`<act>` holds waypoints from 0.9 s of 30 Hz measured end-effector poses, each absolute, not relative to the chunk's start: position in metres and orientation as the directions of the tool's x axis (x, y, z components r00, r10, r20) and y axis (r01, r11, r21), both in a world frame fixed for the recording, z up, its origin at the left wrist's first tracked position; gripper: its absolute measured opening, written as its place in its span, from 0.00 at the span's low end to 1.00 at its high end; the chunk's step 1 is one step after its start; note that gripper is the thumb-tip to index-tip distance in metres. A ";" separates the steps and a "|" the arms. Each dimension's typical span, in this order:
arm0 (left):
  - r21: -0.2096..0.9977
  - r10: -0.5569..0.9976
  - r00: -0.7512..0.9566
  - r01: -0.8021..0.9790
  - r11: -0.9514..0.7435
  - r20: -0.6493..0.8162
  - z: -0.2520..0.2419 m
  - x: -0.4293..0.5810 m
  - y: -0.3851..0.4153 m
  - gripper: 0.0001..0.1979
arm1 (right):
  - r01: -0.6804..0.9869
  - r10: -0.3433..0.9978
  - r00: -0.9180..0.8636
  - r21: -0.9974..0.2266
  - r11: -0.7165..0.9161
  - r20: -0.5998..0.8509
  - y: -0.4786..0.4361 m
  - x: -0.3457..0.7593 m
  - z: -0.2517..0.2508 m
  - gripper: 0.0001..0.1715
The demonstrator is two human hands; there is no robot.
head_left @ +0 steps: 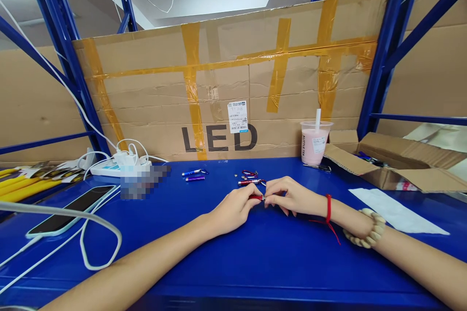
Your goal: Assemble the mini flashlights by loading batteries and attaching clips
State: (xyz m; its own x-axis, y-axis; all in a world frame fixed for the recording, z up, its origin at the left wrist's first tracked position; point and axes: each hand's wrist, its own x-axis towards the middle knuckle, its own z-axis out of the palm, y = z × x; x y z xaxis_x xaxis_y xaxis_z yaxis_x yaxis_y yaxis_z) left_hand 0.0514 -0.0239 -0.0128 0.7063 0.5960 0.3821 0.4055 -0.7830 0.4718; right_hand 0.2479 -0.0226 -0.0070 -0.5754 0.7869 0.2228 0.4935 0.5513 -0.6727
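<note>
My left hand (235,209) is closed in a pinch around a small red metal tube (256,197), which looks like the body of a mini flashlight. At the tube's silvery right end, the fingers of my right hand (292,196) are pinched together; what lies between them is too small to make out. Just beyond my hands lies a red mini flashlight (248,182) with a clip. Behind it are a red carabiner clip (249,173) and a few tiny silvery pieces. Farther left rest a blue mini flashlight (192,172) with a clip and a purple tube (195,179).
At the back right stand a pink drink cup (314,145) and an open cardboard box (392,175). White paper (397,211) lies beside my right forearm. A phone (71,211), white cables and a power strip (109,167) occupy the left. A cardboard sheet (160,107) closes off the back.
</note>
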 end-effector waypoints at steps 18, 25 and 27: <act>0.417 0.635 0.634 0.482 -0.770 0.441 -0.014 0.052 -0.022 0.05 | 0.452 0.891 -0.444 -0.834 0.316 0.097 -0.033 0.233 -0.008 0.23; 0.430 0.605 0.617 0.429 -0.794 0.503 -0.013 0.051 -0.020 0.10 | 0.455 0.906 -0.410 -0.836 0.308 0.111 -0.030 0.234 -0.005 0.28; 0.432 0.617 0.609 0.443 -0.786 0.499 -0.013 0.051 -0.019 0.10 | 0.462 0.904 -0.412 -0.828 0.316 0.115 -0.029 0.234 -0.006 0.28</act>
